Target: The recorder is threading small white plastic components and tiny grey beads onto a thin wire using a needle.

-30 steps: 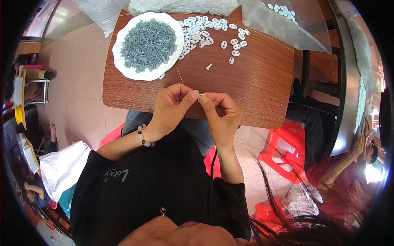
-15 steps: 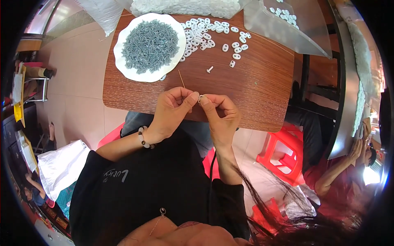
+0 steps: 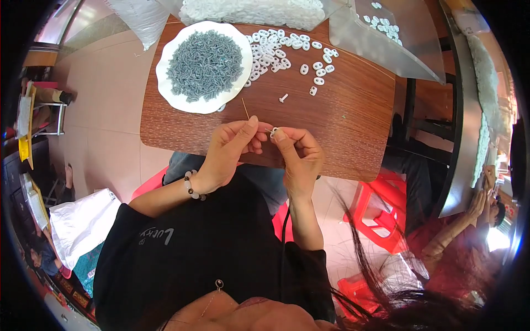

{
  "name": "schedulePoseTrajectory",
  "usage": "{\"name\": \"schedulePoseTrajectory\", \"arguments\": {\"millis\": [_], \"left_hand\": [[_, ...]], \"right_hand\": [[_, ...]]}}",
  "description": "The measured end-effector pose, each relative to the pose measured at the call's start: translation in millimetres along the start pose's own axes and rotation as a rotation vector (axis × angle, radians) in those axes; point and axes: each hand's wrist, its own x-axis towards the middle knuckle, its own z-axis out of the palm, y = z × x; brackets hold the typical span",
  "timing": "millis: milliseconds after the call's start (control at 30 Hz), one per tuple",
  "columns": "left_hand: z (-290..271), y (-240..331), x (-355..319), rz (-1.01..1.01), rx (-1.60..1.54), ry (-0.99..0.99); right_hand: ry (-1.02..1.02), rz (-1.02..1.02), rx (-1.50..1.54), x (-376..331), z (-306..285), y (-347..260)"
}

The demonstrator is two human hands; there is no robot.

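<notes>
My left hand [image 3: 229, 150] pinches a thin wooden stick [image 3: 245, 108] that points up and away over the table. My right hand [image 3: 298, 154] pinches a small white plastic piece [image 3: 274, 131] between thumb and forefinger, right beside the left fingertips. Both hands hover over the near edge of the brown wooden table [image 3: 353, 121]. Farther back, a white plate [image 3: 165, 83] is heaped with small grey screws [image 3: 204, 65]. Loose white plastic pieces [image 3: 281, 49] lie scattered to its right, one screw-like white piece [image 3: 283, 98] apart from them.
Clear plastic bags [image 3: 386, 33] with more white pieces lie at the table's far edge. A red plastic stool [image 3: 381, 215] stands to the right. Another person [image 3: 469, 231] sits at the far right by a metal-edged bench. A white bag [image 3: 77, 220] lies on the floor at left.
The hands have stayed together at the table's near edge, with only small finger movements on the white piece and stick. The view has shifted slightly.
</notes>
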Motion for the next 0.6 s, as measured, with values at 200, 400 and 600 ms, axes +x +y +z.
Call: {"name": "schedulePoseTrajectory", "arguments": {"millis": [200,400,600], "left_hand": [[-1.6,-0.6,1.2,-0.013,0.007,0.004],[1.8,2.1,0.6,0.021,0.063,0.051],[2.0,-2.3,2.1,0.066,0.073,0.06]], "right_hand": [[0.014,0.012,0.008,0.2,1.1,-2.2],[0.013,-0.017,-0.005,-0.8,1.4,-1.4],[0.009,-0.038,-0.022,-0.2,0.2,-1.0]]}}
